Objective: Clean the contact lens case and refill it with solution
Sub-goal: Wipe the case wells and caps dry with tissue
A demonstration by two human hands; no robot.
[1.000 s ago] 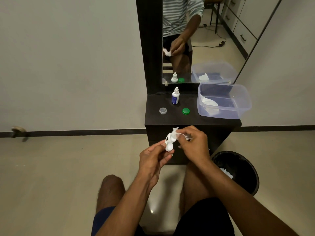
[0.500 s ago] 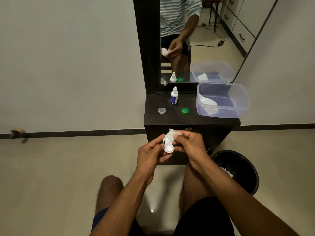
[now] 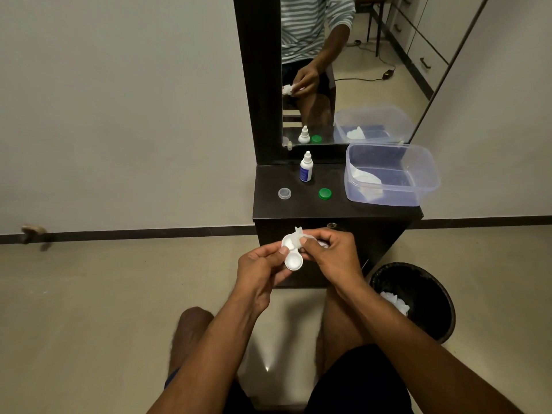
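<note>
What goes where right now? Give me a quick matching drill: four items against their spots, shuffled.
Items:
1. case
2. bottle
3. green cap
4. tissue wad

Spots:
A. in the black bin
B. upright at the back of the counter, by the mirror
C. held in front of the counter between the left hand and right hand
D. lying on the counter, left of the clear tub

Pairs: 1-C, 2-B, 3-D, 4-A

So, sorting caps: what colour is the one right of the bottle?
Green, seen clearly in the head view on the dark cabinet top.
</note>
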